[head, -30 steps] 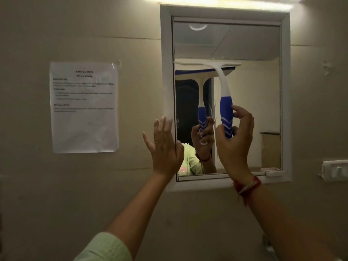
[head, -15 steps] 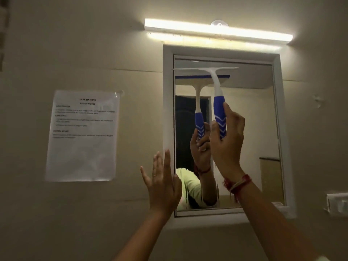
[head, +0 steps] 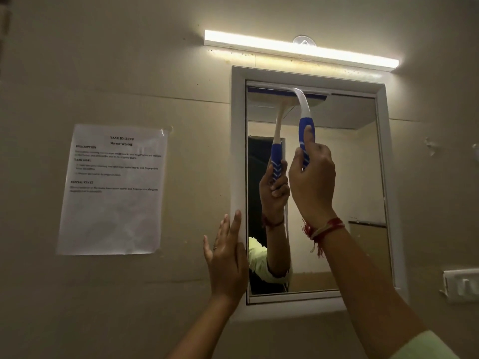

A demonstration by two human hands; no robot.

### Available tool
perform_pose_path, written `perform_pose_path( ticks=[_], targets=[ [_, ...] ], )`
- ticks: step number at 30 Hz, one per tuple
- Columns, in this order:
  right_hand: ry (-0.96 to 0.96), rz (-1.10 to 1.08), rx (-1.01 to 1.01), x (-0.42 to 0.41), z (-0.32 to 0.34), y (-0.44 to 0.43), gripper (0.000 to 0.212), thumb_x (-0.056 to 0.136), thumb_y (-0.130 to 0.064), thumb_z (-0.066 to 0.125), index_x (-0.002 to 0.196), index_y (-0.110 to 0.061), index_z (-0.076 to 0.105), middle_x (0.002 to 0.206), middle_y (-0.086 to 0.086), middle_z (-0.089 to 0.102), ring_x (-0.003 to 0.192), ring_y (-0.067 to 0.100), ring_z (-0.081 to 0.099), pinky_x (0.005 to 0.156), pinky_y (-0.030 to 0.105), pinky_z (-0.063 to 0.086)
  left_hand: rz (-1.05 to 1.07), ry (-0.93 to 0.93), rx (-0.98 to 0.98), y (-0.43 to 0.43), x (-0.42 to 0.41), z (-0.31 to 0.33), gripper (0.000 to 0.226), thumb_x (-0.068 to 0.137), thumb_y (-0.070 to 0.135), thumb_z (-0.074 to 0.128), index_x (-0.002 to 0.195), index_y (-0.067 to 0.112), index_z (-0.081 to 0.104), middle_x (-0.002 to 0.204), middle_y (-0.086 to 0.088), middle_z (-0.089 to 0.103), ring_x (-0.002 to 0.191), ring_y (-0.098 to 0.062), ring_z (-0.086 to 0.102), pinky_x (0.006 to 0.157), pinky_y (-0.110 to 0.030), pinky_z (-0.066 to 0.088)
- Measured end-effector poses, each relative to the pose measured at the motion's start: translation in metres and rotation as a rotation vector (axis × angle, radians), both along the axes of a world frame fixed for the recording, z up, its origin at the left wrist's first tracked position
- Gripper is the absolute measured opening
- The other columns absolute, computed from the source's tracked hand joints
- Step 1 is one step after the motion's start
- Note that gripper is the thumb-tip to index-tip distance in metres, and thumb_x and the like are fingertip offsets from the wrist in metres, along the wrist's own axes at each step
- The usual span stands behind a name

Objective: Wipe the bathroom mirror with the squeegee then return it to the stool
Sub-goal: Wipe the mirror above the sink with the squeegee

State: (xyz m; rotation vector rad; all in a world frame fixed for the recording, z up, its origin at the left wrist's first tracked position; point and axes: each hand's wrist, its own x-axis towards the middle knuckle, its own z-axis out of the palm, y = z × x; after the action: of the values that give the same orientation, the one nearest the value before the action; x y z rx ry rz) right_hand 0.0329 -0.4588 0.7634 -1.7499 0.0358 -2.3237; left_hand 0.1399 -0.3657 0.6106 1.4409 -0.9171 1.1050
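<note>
Your right hand [head: 312, 177] wraps blue grip of white-and-blue plastic squeegee [head: 303, 110], thumb [head: 308, 136] up along it for push. Blade [head: 272, 89] above hand, at top of white-framed wall mirror [head: 337, 193], ready for pull down. Your left hand [head: 226, 257], fingers [head: 237, 224] straight, flat on frame [head: 237, 151], likely to steady you. No stool in view.

The single wide-angle camera, worn on the person's head, faces the wall [head: 103, 60] from close by and tilts upward; the framed mirror [head: 363, 177] sits right of centre, the tube light [head: 285, 47] above it near the top.
</note>
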Motion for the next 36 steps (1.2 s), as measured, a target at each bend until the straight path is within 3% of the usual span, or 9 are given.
perform_pose_path(
  ticks=[3,5,8,10,14,19,24,30,36],
  targets=[
    [0.014,0.0,0.005,-0.003,-0.017,-0.003,0.048,0.093,-0.016,0.05,0.139,-0.014,0.036,0.111,0.017,0.058,0.09,0.018,0.059,0.079,0.012,0.042,-0.025,-0.025,0.008,0.001,-0.001,0.0,0.047,0.098,0.039,0.02,0.145,0.038,0.019,0.15,-0.001,0.034,0.137,-0.009,0.028,0.107,-0.049,0.031],
    [0.028,0.017,-0.004,-0.007,-0.034,-0.005,0.049,0.093,-0.014,0.052,0.139,-0.016,0.036,0.107,0.017,0.058,0.086,0.01,0.054,0.074,0.005,0.038,-0.026,-0.026,0.007,0.001,0.0,0.0,0.047,0.098,0.041,0.019,0.145,0.039,0.02,0.151,-0.005,0.033,0.128,-0.005,0.032,0.093,-0.035,0.044],
    [0.045,0.015,-0.008,-0.017,-0.038,-0.007,0.051,0.091,-0.013,0.054,0.138,-0.016,0.036,0.106,0.018,0.059,0.085,0.01,0.052,0.072,0.004,0.037,-0.016,-0.046,0.001,-0.001,0.002,-0.001,0.048,0.098,0.044,0.018,0.145,0.035,0.023,0.149,-0.01,0.035,0.108,0.01,0.032,0.072,-0.002,0.038],
    [0.05,0.012,0.003,-0.021,-0.021,-0.006,0.049,0.092,-0.014,0.053,0.138,-0.015,0.038,0.106,0.018,0.059,0.086,0.012,0.054,0.073,0.008,0.039,-0.023,-0.055,-0.001,-0.001,0.002,-0.002,0.052,0.098,0.048,0.014,0.146,0.031,0.026,0.148,-0.012,0.036,0.099,0.016,0.029,0.055,0.007,0.034],
    [0.051,0.05,0.032,-0.023,0.006,-0.001,0.045,0.093,-0.018,0.052,0.137,-0.012,0.041,0.114,0.015,0.061,0.097,0.021,0.06,0.079,0.015,0.043,-0.014,-0.055,0.005,-0.001,0.002,-0.003,0.054,0.097,0.054,0.008,0.145,0.035,0.022,0.147,-0.012,0.038,0.092,0.007,0.045,0.051,0.001,0.035],
    [0.106,-0.022,-0.004,-0.026,-0.035,-0.005,0.05,0.093,-0.018,0.051,0.14,-0.016,0.034,0.102,0.017,0.06,0.082,0.014,0.056,0.074,0.02,0.046,-0.01,-0.037,0.032,-0.001,-0.001,-0.002,0.046,0.099,0.044,0.017,0.145,0.039,0.019,0.139,-0.015,0.043,0.065,-0.004,0.052,0.046,-0.014,0.041],
    [0.095,0.037,-0.014,-0.034,-0.044,-0.004,0.048,0.094,-0.022,0.048,0.14,-0.018,0.035,0.101,0.017,0.061,0.083,0.024,0.063,0.077,0.032,0.055,-0.011,-0.038,0.014,-0.003,0.0,-0.003,0.044,0.099,0.038,0.021,0.143,0.045,0.014,0.129,-0.016,0.044,0.052,-0.007,0.045,0.043,-0.013,0.035],
    [0.116,0.042,0.003,-0.033,-0.004,-0.007,0.046,0.096,-0.023,0.045,0.14,-0.016,0.036,0.104,0.014,0.06,0.086,0.021,0.062,0.078,0.033,0.056,0.031,0.001,0.014,-0.004,-0.001,-0.003,0.044,0.1,0.035,0.021,0.142,0.048,0.016,0.132,-0.014,0.042,0.057,-0.007,0.048,0.045,-0.011,0.033],
    [0.175,0.067,-0.025,-0.029,-0.059,-0.015,0.051,0.094,-0.023,0.045,0.142,-0.017,0.03,0.101,0.017,0.057,0.078,0.022,0.061,0.072,0.038,0.058,0.033,0.008,0.011,-0.005,-0.001,-0.004,0.046,0.098,0.038,0.022,0.141,0.052,0.012,0.131,-0.012,0.042,0.051,-0.007,0.045,0.045,-0.013,0.034]
  ],
)
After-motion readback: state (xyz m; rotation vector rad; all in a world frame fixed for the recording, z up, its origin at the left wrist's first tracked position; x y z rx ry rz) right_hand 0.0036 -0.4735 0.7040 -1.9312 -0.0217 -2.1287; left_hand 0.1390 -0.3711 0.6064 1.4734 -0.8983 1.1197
